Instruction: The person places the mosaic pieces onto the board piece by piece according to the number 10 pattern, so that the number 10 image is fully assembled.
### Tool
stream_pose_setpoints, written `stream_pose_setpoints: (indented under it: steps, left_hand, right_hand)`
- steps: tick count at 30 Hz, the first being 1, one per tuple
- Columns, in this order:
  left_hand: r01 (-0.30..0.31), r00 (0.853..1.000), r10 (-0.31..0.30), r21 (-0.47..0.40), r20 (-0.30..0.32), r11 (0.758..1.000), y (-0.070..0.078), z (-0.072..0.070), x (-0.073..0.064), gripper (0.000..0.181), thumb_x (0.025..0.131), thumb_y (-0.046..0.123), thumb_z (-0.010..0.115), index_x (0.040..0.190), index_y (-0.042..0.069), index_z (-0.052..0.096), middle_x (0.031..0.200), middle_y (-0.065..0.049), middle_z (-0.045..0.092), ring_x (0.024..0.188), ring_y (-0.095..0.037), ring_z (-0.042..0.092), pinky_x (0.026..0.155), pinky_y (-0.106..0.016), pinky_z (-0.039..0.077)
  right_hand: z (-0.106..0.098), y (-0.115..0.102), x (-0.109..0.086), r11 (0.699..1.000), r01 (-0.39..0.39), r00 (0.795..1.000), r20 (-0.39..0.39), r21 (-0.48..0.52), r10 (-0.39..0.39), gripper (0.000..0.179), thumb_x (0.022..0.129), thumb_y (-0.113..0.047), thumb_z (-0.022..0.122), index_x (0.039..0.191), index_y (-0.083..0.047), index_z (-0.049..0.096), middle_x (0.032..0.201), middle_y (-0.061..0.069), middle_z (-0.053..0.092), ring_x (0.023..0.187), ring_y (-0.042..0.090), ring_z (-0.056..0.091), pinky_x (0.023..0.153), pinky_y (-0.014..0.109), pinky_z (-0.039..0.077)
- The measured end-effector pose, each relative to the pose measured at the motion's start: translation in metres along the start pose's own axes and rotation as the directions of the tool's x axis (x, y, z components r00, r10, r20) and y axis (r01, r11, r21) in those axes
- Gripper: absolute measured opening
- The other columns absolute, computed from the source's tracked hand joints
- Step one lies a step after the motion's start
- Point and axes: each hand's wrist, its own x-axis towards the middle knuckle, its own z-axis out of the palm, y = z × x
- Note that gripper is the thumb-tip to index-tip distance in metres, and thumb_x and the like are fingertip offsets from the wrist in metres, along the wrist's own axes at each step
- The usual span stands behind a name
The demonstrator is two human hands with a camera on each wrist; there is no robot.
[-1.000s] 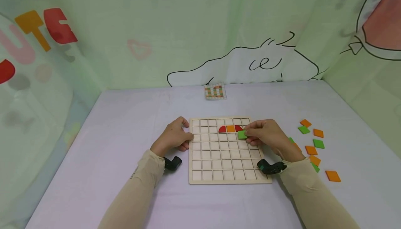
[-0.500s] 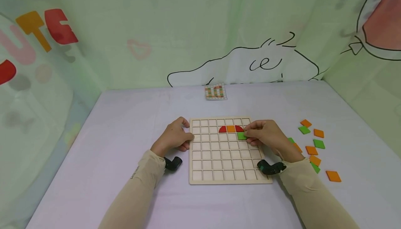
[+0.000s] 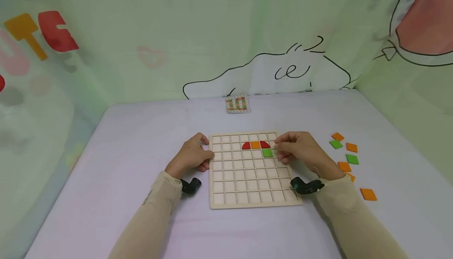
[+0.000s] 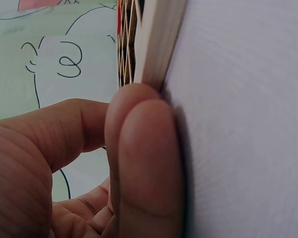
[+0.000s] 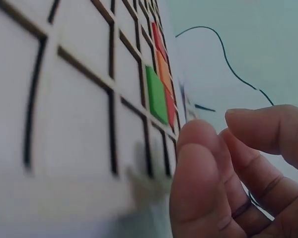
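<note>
Touching the left edge of the board (image 3: 255,205), the left hand (image 3: 191,152) has relaxed, bent fingers. The right hand (image 3: 301,150), nearer the tiles, holds nothing, fingers loosely curled just right of the celled green tile (image 3: 267,153), a square without long axis. Two red pieces (image 3: 246,146) and one orange tile (image 3: 255,145) lie beyond it; rightward, visible, five loose orange tiles (image 3: 368,194), two loose green tiles (image 3: 352,159).
</note>
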Motion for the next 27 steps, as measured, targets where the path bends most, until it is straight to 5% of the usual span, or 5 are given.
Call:
stream_pose_setpoints:
  steps: [7,14,27]
  left_hand:
    - [-0.005,1.000,0.005,0.009,-0.009,1.000,-0.002,-0.007,-0.004,0.041,0.091,0.004,0.068,0.127,0.003,0.049,0.074,-0.013,0.066,0.050,-0.014,0.063,0.049,-0.026,0.058]
    - [0.011,1.000,-0.011,0.011,-0.017,1.000,-0.007,-0.010,-0.007,0.041,0.091,0.004,0.068,0.127,0.004,0.049,0.076,-0.014,0.066,0.052,-0.016,0.064,0.050,-0.028,0.060]
    - [0.001,1.000,-0.001,-0.020,-0.011,1.000,-0.009,-0.008,-0.007,0.041,0.090,0.005,0.069,0.127,0.004,0.051,0.086,-0.014,0.065,0.058,-0.019,0.067,0.053,-0.029,0.061]
  right_hand:
    - [-0.054,0.009,0.000,0.984,-0.043,0.996,-0.080,-0.172,0.029,0.044,0.101,-0.027,0.068,0.132,0.003,0.061,0.105,0.004,0.072,0.086,0.015,0.071,0.073,0.029,0.061]
    - [-0.105,0.032,-0.001,0.952,-0.094,0.989,-0.138,-0.293,0.056,0.049,0.103,-0.033,0.065,0.133,0.005,0.059,0.098,0.000,0.073,0.084,0.013,0.069,0.072,0.030,0.059]
    - [-0.125,0.049,-0.004,0.914,-0.189,0.972,-0.204,-0.358,0.121,0.035,0.095,-0.026,0.071,0.108,0.005,0.062,0.075,-0.001,0.068,0.071,0.015,0.060,0.061,0.027,0.055]
